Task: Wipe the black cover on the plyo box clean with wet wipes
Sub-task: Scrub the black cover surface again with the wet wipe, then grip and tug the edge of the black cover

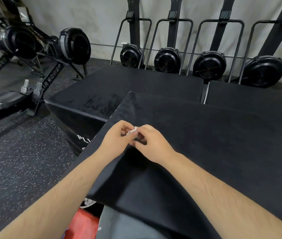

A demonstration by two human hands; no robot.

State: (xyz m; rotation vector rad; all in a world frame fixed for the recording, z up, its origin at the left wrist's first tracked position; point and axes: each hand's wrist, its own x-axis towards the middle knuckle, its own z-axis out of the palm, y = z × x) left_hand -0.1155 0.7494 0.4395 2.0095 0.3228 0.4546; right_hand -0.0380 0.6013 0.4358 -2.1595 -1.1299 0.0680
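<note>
Item — we hold one small wipe point(132, 131), pinched between left hand point(115, 137) and right hand point(154, 145). Beneath them the black cover point(214, 135) stretches mostly rightward and ahead — right hand nearer its bulk.

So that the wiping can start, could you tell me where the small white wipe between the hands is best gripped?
Probably by the crumpled white edge of the wet wipe showing between the hands, pinched from the right, as the right hand does; the left hand holds and hides its left part.
</note>
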